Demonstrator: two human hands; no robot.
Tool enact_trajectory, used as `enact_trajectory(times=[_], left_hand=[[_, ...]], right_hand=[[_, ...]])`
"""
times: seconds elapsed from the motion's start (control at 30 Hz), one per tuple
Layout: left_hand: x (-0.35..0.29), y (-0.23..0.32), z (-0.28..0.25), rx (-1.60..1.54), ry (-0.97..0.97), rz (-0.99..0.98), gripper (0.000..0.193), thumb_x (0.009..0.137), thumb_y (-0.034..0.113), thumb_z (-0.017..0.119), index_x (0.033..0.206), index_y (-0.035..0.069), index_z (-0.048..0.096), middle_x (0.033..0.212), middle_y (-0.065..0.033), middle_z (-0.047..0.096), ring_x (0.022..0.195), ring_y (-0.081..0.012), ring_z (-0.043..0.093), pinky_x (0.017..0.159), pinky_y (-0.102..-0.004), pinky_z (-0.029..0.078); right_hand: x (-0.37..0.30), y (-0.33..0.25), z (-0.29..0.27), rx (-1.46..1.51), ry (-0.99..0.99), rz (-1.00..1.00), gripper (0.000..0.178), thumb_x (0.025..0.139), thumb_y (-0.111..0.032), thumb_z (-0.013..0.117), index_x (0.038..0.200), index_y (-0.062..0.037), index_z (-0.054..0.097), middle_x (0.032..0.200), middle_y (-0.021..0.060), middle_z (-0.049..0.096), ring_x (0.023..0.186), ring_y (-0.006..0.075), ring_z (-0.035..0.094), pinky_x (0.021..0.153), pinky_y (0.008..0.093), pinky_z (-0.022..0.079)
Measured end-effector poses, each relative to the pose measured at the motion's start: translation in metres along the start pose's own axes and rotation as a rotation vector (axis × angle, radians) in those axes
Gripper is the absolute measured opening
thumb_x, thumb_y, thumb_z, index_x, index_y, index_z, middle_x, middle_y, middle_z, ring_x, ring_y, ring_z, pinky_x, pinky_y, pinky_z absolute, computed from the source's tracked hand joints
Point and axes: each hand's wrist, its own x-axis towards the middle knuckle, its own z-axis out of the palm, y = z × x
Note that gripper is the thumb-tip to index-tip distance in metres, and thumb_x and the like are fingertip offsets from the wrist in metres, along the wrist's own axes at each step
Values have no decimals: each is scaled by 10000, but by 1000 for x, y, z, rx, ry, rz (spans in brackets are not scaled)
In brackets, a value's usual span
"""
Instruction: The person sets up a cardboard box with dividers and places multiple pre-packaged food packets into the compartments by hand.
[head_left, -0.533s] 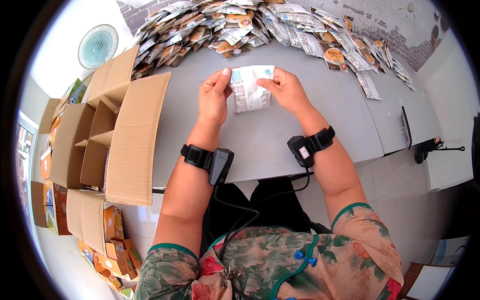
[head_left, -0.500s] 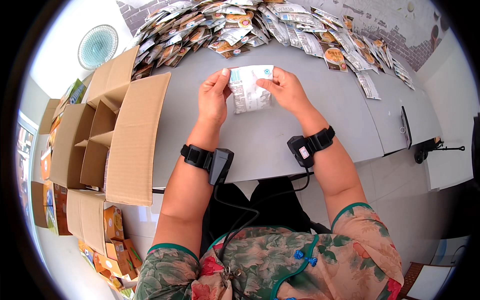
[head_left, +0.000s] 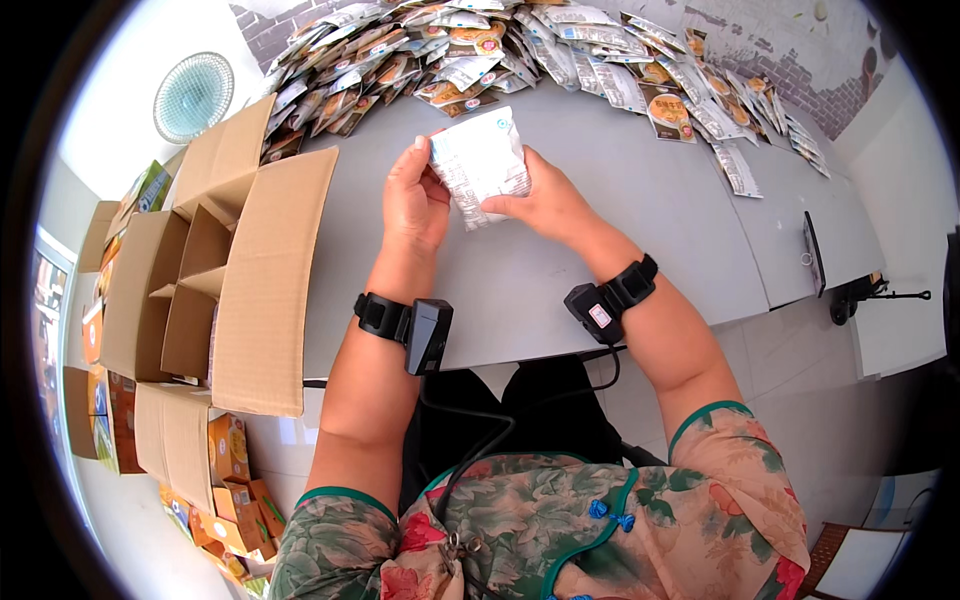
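Holding white packet point(head_left: 482, 158) over grey counter point(head_left: 640, 240), right hand point(head_left: 552, 200) grip clasped on its right side, thumb across front, left hand point(head_left: 415, 200) at its left edge, can't tell if pinching, open cardboard box point(head_left: 272, 275) at left, packet pile point(head_left: 475, 45) at back.

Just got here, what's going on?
A person holds a small white printed packet over a grey table: the right hand grips its right side, the left hand is at its left edge. A heap of flat silver-and-brown packets lies along the far side. An open brown cardboard box with dividers is at the left.
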Motion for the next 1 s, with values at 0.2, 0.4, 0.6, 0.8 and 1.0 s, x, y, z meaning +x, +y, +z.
enact_trajectory(times=[0.2, 0.4, 0.6, 0.8, 1.0], left_hand=[[-7, 26, 9, 801, -145, 443, 270, 802, 161, 685, 1006, -10, 644, 842, -61, 629, 735, -130, 579, 672, -244, 459], [-9, 25, 9, 990, -130, 342, 189, 825, 157, 658, 929, -2, 659, 717, -34, 600, 634, -79, 524, 578, -229, 438], [-13, 21, 12, 793, -112, 221, 145, 838, 136, 650, 867, -6, 650, 716, -3, 610, 673, -47, 527, 577, -191, 406], [-18, 17, 17, 931, -77, 447, 114, 828, 120, 656, 813, 6, 658, 676, 27, 572, 626, -42, 460, 564, -196, 377], [-19, 15, 17, 970, -39, 509, 97, 824, 99, 651, 807, 3, 658, 685, 23, 569, 634, -50, 450, 579, -204, 380]], right_hand=[[-7, -25, -8, -231, -174, 74, 669, 658, -355, 768, 1117, 30, 470, 987, 214, 612, 894, 314, 610, 753, 362, 475], [-9, -28, -8, -267, -233, 38, 680, 657, -358, 768, 1117, 42, 467, 974, 213, 613, 886, 313, 611, 753, 361, 476], [-10, -27, -4, -171, -215, 35, 649, 640, -329, 787, 1098, 30, 499, 962, 180, 627, 872, 278, 618, 761, 345, 474], [-7, -28, -3, -30, -260, 106, 452, 681, -203, 761, 1033, 8, 574, 926, 88, 648, 836, 176, 613, 777, 301, 469], [-8, -33, -4, -21, -266, 138, 382, 717, -158, 730, 1029, 6, 583, 910, 55, 649, 798, 129, 595, 760, 283, 465]])
